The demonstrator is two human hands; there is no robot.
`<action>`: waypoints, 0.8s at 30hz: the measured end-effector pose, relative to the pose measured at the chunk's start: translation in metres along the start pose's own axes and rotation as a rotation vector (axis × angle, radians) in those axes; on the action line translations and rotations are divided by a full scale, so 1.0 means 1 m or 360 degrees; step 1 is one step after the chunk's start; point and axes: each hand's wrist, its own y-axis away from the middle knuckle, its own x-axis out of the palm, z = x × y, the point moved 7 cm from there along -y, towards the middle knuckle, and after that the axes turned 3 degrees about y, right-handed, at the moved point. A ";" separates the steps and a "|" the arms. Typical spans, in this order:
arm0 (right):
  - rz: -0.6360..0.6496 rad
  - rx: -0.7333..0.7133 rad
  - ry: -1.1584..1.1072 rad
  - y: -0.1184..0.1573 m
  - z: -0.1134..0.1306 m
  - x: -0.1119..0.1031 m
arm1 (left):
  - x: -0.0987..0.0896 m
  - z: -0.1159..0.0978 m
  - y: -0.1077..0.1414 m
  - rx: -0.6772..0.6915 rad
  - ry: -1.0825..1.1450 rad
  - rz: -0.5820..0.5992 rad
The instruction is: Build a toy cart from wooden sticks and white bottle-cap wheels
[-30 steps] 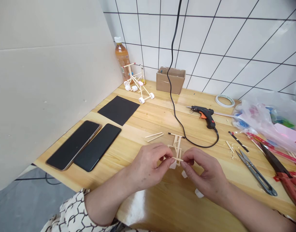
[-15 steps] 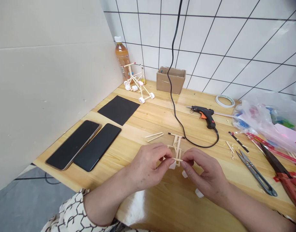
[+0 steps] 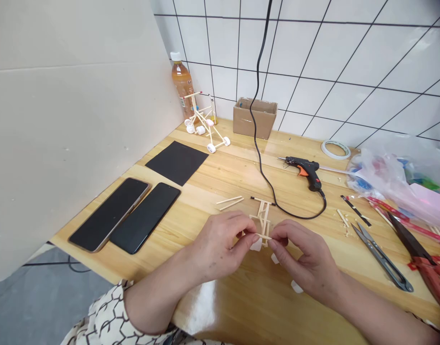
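Note:
Between my two hands, a short pale wooden stick (image 3: 263,236) is pinched at both ends. My left hand (image 3: 225,242) has its thumb and forefinger on the stick's left end, and my right hand (image 3: 306,254) grips the right end the same way. Just beyond the fingertips lies a small frame of glued wooden sticks (image 3: 263,211) with a black-tipped crossbar; my fingers hide part of it. White pieces (image 3: 297,286) lie below and beside my right hand. Two loose sticks (image 3: 230,203) rest on the table beyond my left hand.
A black glue gun (image 3: 303,170) with its cord lies behind my right hand. Thread snips (image 3: 381,258) and red-handled pliers (image 3: 421,263) are at the right. Two phones (image 3: 144,218) and a black sheet (image 3: 176,163) lie left; a finished-looking stick model (image 3: 203,120) stands behind.

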 end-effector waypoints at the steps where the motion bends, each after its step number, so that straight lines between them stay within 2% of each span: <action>1: 0.0002 0.0005 0.0001 0.000 0.000 0.000 | 0.000 0.000 0.000 0.0000 0.0003 0.0001; 24: 0.0010 0.0039 0.0010 0.000 -0.002 0.001 | -0.002 -0.001 -0.002 -0.0057 -0.0022 -0.0032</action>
